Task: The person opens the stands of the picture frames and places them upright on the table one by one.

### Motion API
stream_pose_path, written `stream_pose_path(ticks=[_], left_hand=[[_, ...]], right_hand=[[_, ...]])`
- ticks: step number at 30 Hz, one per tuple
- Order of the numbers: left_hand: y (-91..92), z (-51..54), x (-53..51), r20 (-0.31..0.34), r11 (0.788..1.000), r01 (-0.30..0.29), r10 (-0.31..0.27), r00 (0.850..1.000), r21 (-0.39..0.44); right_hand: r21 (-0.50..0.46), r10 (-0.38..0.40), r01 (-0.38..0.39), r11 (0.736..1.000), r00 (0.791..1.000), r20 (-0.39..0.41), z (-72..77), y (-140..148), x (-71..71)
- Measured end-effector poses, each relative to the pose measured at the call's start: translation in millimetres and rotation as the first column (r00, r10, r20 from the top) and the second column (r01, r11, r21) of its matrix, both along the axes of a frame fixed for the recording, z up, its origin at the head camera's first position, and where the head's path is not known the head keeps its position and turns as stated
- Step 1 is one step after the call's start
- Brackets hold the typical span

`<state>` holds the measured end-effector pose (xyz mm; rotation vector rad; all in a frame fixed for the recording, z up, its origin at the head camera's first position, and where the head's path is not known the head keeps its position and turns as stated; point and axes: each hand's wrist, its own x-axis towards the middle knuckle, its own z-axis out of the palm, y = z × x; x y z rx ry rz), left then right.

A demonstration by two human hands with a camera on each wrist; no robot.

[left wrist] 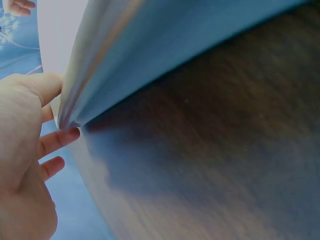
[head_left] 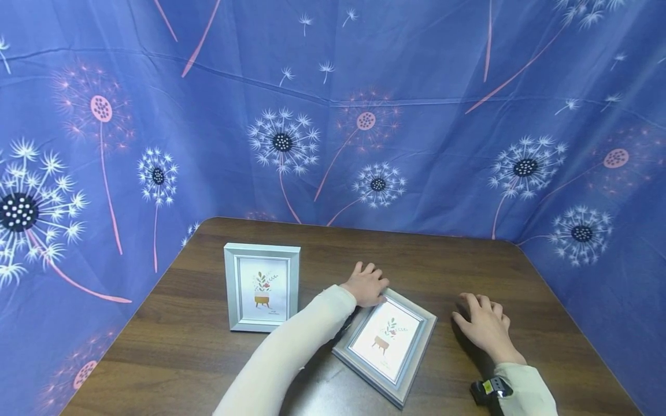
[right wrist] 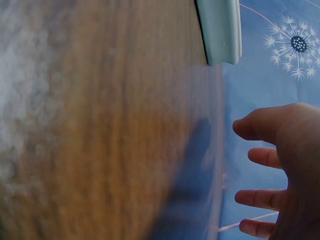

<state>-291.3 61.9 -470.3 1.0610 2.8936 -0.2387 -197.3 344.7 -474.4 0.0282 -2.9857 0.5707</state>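
The left hand (head_left: 366, 285) grips the slanted frame (head_left: 387, 338) at its 12 o'clock corner; the left wrist view shows the thumb (left wrist: 47, 85) on one side of the edge and the fingers (left wrist: 57, 141) on the other. The slanted frame, its flower print facing up, is over the near part of the worktop (head_left: 182, 358). At its 3 o'clock, just beside it, the right hand (head_left: 486, 326) is open, thumb and fingers spread apart, holding nothing; whether it touches the worktop I cannot tell. At the slanted frame's 10 o'clock a second frame (head_left: 262, 287) stands upright.
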Motion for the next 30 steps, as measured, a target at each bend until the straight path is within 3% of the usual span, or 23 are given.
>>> stream_pose_path(ticks=[12, 22, 30], left_hand=[[4.7, 5.1, 3.3, -0.001, 0.999, 0.048, -0.048, 0.999, -0.024], [3.7, 1.2, 2.8, -0.093, 0.992, 0.103, -0.109, 0.990, -0.072], [-1.8, 1.3, 2.8, -0.151, 0.986, 0.103, -0.122, 0.981, -0.128]], right_hand=[[-0.007, -0.001, 0.001, 1.000, 1.000, -0.004, 6.3, 1.2, 5.1], [-0.008, -0.001, 0.001, 1.000, 1.000, -0.003, 7.6, 0.9, 5.5], [0.006, 0.003, -0.003, 1.000, 0.999, -0.032, 7.5, 3.0, 5.4]])
